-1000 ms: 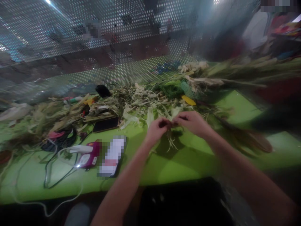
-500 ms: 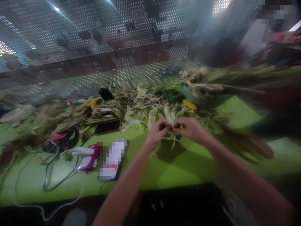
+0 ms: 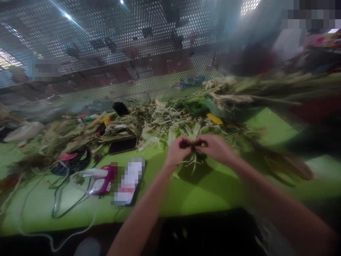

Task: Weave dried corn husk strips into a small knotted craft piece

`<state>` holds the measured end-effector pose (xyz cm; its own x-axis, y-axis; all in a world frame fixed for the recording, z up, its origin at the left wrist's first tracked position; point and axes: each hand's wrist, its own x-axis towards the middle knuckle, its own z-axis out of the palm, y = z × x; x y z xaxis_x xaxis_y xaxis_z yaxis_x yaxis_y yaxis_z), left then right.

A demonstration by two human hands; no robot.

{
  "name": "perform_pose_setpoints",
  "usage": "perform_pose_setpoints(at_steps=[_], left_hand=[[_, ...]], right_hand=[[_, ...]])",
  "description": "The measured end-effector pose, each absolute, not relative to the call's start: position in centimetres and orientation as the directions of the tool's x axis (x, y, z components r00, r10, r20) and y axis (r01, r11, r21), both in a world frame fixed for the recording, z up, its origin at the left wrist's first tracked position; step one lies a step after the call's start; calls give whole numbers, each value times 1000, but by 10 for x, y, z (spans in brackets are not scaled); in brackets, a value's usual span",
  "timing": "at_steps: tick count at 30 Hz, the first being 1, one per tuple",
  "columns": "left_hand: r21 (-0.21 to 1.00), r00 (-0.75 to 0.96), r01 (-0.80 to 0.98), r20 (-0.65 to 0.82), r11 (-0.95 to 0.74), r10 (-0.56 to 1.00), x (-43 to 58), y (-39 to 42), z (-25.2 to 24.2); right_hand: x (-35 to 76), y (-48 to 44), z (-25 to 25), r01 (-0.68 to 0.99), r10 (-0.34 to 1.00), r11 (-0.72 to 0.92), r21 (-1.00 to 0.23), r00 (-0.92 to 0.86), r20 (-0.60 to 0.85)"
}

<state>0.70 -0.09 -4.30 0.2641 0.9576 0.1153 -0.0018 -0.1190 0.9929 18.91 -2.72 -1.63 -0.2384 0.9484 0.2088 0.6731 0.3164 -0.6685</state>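
Observation:
My left hand (image 3: 178,151) and my right hand (image 3: 214,146) meet fingertip to fingertip above the green table (image 3: 202,192). Both are pinched on a small bunch of pale leaf strips (image 3: 192,159), whose loose ends hang down below the fingers and fan up above them. The picture is blurred, so the exact grip is unclear. Just behind the hands lies a heap of pale and green plant strips (image 3: 160,121).
Left of my hands lie a dark phone (image 3: 123,145), a blurred-out flat item (image 3: 128,181), a pink and white glue gun (image 3: 98,177) with cables (image 3: 61,202), and a long stalk bundle (image 3: 266,89) at the right. A perforated metal screen (image 3: 133,53) stands behind the table.
The hands stayed together on the bunch, working it slightly; the strips above the fingers spread out. The view drifted a little.

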Motion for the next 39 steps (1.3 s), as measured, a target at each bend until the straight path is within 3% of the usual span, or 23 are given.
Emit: perform_pose_setpoints(at_steps=[4, 8, 13, 19, 23, 28, 34, 39], left_hand=[[961, 262, 95, 229, -261, 938, 8, -1, -49], [875, 232, 258, 356, -411, 905, 9, -4, -50], [833, 227, 296, 414, -468, 881, 8, -10, -44], [812, 209, 268, 477, -519, 854, 8, -7, -47], [810, 220, 255, 482, -527, 848, 8, -5, -49], [824, 217, 246, 467, -511, 857, 6, -7, -44], [826, 196, 259, 463, -501, 864, 5, -7, -42], [803, 188, 288, 486, -521, 853, 6, -6, -45]], right_hand=[[182, -30, -19, 739, 949, 313, -597, -215, 231], [181, -31, -18, 716, 941, 337, -612, -226, 254], [187, -26, -22, 586, 947, 318, -745, -231, 223], [186, -20, -32, 272, 950, 257, -927, -246, 191], [185, -19, -34, 316, 958, 256, -914, -211, 195], [187, -24, -25, 493, 940, 333, -804, -109, 323], [186, -24, -20, 276, 962, 264, -924, -137, 234], [186, -22, -21, 331, 968, 239, -913, -153, 198]])
